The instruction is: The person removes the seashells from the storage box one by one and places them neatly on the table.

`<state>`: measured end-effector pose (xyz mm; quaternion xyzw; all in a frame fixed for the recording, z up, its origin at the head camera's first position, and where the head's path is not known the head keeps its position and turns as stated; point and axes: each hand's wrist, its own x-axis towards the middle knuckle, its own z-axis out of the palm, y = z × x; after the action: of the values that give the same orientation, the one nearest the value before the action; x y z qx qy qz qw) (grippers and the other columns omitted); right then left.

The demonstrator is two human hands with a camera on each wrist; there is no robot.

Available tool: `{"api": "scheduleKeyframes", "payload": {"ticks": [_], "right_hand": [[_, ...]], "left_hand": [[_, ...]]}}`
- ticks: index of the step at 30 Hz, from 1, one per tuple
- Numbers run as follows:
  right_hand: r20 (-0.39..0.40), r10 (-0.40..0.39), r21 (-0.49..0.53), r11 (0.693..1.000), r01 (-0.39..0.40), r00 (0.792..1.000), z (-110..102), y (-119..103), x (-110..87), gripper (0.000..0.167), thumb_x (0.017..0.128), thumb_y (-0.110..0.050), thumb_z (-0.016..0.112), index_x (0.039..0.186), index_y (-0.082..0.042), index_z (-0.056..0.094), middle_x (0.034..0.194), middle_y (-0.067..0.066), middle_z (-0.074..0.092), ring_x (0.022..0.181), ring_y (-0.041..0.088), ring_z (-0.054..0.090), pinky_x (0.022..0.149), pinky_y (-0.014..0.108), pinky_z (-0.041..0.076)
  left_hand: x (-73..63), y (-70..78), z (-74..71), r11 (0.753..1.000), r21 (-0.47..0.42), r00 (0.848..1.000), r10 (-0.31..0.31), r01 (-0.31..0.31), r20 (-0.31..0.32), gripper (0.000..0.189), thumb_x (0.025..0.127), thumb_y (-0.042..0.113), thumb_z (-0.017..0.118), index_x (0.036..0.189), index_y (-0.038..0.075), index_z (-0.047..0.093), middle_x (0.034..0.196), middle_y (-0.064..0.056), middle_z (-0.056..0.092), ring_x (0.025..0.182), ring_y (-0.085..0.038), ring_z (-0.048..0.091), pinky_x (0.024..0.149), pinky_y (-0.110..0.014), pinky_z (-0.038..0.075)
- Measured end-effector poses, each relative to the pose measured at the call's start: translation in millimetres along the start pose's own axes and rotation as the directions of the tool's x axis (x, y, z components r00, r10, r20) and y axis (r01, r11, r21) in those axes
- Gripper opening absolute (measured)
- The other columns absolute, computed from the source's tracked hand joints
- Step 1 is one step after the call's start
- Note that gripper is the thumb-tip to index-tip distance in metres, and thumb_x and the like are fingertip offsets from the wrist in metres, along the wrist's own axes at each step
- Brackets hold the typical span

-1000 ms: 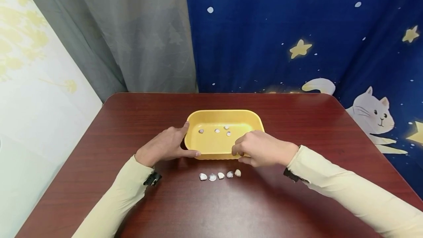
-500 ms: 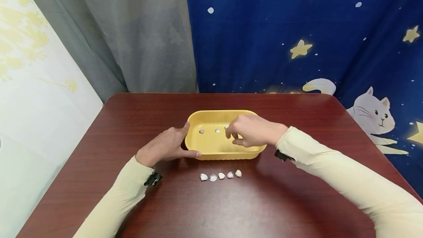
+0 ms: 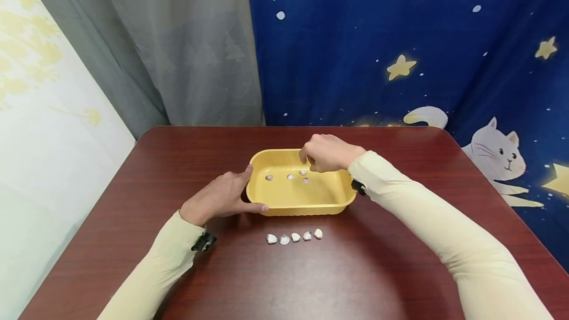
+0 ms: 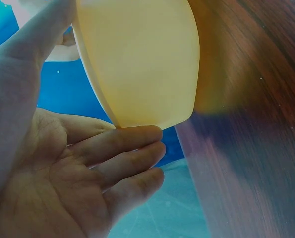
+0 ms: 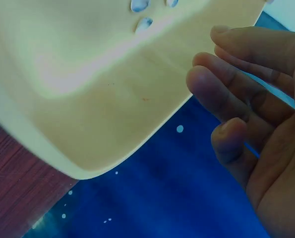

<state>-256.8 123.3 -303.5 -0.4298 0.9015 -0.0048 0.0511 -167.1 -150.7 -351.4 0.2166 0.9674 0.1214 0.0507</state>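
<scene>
A yellow tub [image 3: 277,196] with rounded corners stands on the table, with several small seashells [image 3: 290,177] scattered on its bottom. My left hand [image 3: 220,196] grips the tub's left end, thumb along the front rim and fingers farther back; the left wrist view shows fingertips touching the outer wall. My right hand [image 3: 329,153] hovers over the tub's back right part. Its fingers [image 5: 206,87] are loosely bent, and nothing shows between them in the right wrist view. In front of the tub, several whitish shells [image 3: 295,237] lie in a row on the table.
The dark red wooden table [image 3: 191,152] reaches back to a grey curtain [image 3: 204,53] and a blue curtain [image 3: 333,53] printed with stars and a cat. A pale wall [image 3: 53,152] borders the left side.
My right hand has lifted from the tub's front right rim and moved back across it to the rear rim, uncovering the shells beneath. My left hand stays at the left end.
</scene>
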Motion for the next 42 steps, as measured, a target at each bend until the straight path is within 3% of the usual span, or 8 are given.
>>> {"api": "scheduleKeyframes", "payload": {"ticks": [7, 15, 26, 42], "right_hand": [[0.006, 0.008, 0.012, 1.0, -0.008, 1.0, 7, 3, 15.1, 0.016, 0.084, -0.006, 0.073, 0.098, -0.012, 0.079, 0.085, 0.001, 0.073, 0.074, 0.014, 0.063, 0.071, 0.031, 0.055], [0.047, 0.034, 0.026, 0.999, -0.035, 0.998, 21, -2, 31.0, 0.016, 0.084, -0.011, 0.078, 0.099, -0.014, 0.079, 0.089, 0.001, 0.074, 0.078, 0.014, 0.064, 0.074, 0.031, 0.055], [0.046, 0.029, 0.017, 0.999, -0.03, 0.999, 42, -9, 46.9, 0.014, 0.087, -0.023, 0.079, 0.099, -0.017, 0.078, 0.086, -0.002, 0.071, 0.077, 0.011, 0.062, 0.073, 0.03, 0.054], [0.03, 0.014, -0.01, 1.0, -0.014, 0.999, 59, -10, 54.4, 0.011, 0.084, -0.008, 0.072, 0.086, -0.018, 0.077, 0.082, -0.004, 0.07, 0.074, 0.013, 0.059, 0.07, 0.03, 0.053]], "left_hand": [[-2.2, -1.2, 0.1, 1.0, -0.006, 1.0, 0.005, -0.005, 0.006, 0.117, 0.076, 0.07, 0.073, 0.154, -0.006, 0.031, 0.115, -0.02, 0.071, 0.096, -0.023, 0.069, 0.089, -0.042, 0.056], [-1.2, -1.5, 1.6, 1.0, -0.003, 1.0, 0.013, -0.013, -0.008, 0.117, 0.076, 0.072, 0.072, 0.154, -0.006, 0.032, 0.1, -0.016, 0.071, 0.085, -0.019, 0.066, 0.082, -0.04, 0.056], [-1.8, -0.6, 1.6, 1.0, -0.008, 1.0, 0.014, -0.014, -0.005, 0.116, 0.076, 0.071, 0.073, 0.154, -0.005, 0.032, 0.093, -0.017, 0.07, 0.084, -0.02, 0.066, 0.082, -0.041, 0.056], [-2.0, 0.7, -0.9, 1.0, 0.008, 1.0, 0.019, -0.019, -0.014, 0.116, 0.076, 0.07, 0.073, 0.154, -0.005, 0.032, 0.082, -0.014, 0.066, 0.079, -0.022, 0.065, 0.079, -0.041, 0.056]]}}
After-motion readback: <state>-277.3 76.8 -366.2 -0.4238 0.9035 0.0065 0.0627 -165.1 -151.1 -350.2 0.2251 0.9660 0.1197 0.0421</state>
